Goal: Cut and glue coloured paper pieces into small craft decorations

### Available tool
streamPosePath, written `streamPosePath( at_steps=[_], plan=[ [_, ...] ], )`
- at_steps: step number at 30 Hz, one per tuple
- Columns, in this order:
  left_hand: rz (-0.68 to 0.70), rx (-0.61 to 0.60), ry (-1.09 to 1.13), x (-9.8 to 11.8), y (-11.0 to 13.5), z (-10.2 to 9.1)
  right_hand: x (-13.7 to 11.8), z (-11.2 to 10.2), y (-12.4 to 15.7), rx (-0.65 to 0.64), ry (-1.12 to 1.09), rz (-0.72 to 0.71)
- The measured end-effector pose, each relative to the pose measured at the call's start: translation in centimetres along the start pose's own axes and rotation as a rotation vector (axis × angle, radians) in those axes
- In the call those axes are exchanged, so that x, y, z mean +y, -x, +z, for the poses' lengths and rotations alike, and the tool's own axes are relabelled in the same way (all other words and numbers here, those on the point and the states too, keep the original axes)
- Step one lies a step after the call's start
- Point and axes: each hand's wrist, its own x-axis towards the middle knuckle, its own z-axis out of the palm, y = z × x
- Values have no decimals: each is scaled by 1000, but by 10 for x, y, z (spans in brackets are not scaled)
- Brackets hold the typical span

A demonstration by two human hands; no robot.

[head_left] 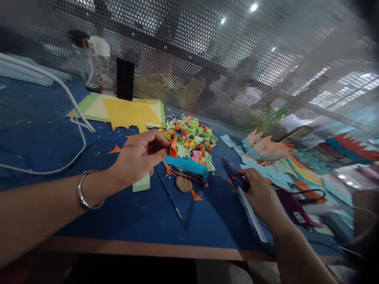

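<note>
Between the thumb and fingertips of my left hand (142,156) is a small curled orange paper piece (173,149). My right hand (262,193) is wrapped round a dark purple hot glue gun (235,175), and a long white glue stick (251,215) sticks out of its back end. Ahead of my left hand lies a heap of small colourful paper pieces (192,136). Between the hands are a folded blue paper (188,166), scissors (189,175) partly under it, a round wooden disc (184,184) and a thin blue paintbrush (168,191).
Yellow and green paper sheets (130,112) lie at the back left, by a black phone (125,79) and clear bottles (102,65). A white cable (63,85) loops at left. Cut papers (272,169) and a purple power strip (299,213) are at right. A perforated metal screen (183,51) stands behind.
</note>
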Motion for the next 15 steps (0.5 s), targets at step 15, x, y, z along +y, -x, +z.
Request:
streamPosePath(
  at_steps=[15],
  plan=[
    [66, -92, -95, -29, -4, -8, -38, -25, -15, -179, -89, -285]
  ],
)
